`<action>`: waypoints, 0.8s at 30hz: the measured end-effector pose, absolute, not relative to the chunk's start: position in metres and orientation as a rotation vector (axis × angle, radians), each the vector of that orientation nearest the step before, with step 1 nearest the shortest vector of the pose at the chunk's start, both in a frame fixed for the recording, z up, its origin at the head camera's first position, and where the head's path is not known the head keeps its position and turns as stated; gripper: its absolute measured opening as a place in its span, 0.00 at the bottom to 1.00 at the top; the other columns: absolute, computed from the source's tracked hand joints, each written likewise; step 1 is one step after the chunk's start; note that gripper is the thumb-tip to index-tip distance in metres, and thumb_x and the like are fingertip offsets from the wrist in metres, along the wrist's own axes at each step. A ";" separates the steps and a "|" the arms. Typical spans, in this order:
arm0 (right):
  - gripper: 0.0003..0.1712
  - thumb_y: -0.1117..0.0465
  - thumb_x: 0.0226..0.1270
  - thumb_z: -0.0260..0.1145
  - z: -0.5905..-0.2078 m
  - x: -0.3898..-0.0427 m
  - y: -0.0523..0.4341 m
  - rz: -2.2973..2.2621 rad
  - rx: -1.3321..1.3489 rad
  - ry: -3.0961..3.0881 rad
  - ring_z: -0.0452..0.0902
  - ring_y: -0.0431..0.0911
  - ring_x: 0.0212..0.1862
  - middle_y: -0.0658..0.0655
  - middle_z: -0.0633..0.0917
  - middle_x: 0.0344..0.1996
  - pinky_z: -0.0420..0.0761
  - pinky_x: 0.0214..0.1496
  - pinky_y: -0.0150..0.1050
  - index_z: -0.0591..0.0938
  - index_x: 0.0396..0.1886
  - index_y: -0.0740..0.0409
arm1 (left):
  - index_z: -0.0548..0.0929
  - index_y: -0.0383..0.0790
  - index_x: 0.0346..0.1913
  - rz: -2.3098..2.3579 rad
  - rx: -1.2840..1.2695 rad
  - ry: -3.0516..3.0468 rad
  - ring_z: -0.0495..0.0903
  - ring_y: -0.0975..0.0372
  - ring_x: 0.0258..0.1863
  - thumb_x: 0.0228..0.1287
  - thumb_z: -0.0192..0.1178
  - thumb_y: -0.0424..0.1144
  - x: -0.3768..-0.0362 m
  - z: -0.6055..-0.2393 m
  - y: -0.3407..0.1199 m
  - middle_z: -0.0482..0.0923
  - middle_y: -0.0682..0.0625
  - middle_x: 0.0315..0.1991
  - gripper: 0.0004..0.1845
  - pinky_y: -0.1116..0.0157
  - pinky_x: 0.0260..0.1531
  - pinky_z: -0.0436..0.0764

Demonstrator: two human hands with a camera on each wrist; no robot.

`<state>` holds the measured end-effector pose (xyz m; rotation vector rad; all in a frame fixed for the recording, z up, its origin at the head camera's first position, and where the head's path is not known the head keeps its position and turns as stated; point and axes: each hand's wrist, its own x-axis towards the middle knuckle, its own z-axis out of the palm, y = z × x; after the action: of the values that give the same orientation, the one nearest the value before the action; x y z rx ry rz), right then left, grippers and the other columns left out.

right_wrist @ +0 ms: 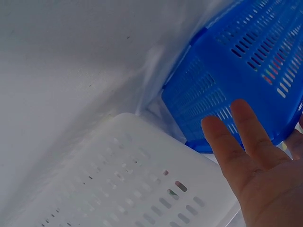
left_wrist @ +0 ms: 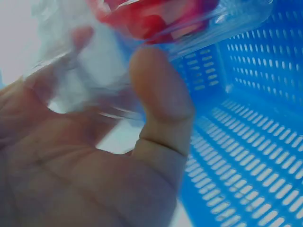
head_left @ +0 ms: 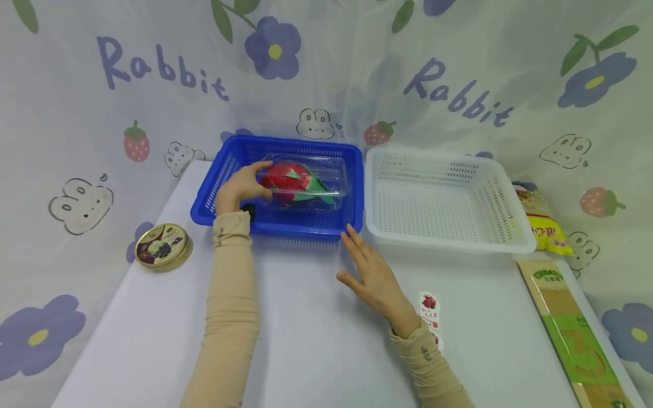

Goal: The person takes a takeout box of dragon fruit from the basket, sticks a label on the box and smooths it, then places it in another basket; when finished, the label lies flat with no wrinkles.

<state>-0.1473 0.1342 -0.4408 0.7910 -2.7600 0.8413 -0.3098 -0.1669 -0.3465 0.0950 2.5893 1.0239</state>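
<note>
A round gold tin (head_left: 163,247) sits far left on the white table (head_left: 306,317). The left hand (head_left: 244,186) grips a clear plastic clamshell box (head_left: 311,182) of red fruit inside the blue slotted plastic basket (head_left: 285,224), thumb curled against it. The right hand (head_left: 374,277) lies flat, fingers straight and slightly spread, fingertips at the basket's front corner, beside the white slotted plastic basket (head_left: 444,198).

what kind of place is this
Probably a makeshift tabletop sorting setup, not a real kitchen: a white table with a printed "Rabbit" curtain as backdrop, and a blue basket beside a white basket.
</note>
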 end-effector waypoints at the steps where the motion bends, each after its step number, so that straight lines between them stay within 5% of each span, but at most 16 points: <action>1: 0.50 0.25 0.67 0.33 -0.441 -0.147 0.134 0.838 0.791 -2.760 0.65 0.59 0.70 0.55 0.53 0.78 0.69 0.67 0.57 0.54 0.77 0.54 | 0.56 0.50 0.76 1.070 0.089 2.594 0.56 0.43 0.71 0.55 0.66 0.31 -0.311 -0.348 -0.169 0.51 0.38 0.76 0.47 0.42 0.66 0.66; 8: 0.48 0.26 0.68 0.36 -0.444 -0.148 0.135 0.851 0.787 -2.750 0.65 0.59 0.70 0.53 0.53 0.78 0.69 0.67 0.57 0.54 0.77 0.52 | 0.60 0.49 0.74 1.283 0.077 2.581 0.59 0.41 0.70 0.60 0.67 0.39 -0.319 -0.357 -0.176 0.50 0.36 0.76 0.40 0.43 0.66 0.66; 14: 0.45 0.29 0.70 0.41 -0.441 -0.146 0.136 0.866 0.768 -2.754 0.64 0.58 0.71 0.51 0.51 0.78 0.69 0.68 0.57 0.53 0.78 0.50 | 0.64 0.44 0.70 1.350 0.058 2.648 0.54 0.44 0.74 0.57 0.70 0.44 -0.323 -0.358 -0.172 0.55 0.36 0.75 0.40 0.43 0.69 0.62; 24: 0.43 0.33 0.72 0.44 -0.436 -0.145 0.134 0.879 0.754 -2.776 0.64 0.58 0.71 0.51 0.52 0.78 0.69 0.68 0.57 0.55 0.77 0.51 | 0.73 0.42 0.61 1.396 -0.035 2.757 0.61 0.46 0.72 0.50 0.75 0.48 -0.312 -0.350 -0.162 0.63 0.39 0.71 0.36 0.44 0.67 0.66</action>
<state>-0.1450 0.1336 -0.4358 0.7543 -2.7763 0.8790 -0.3124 -0.1622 -0.3500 -0.0350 2.7567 1.3959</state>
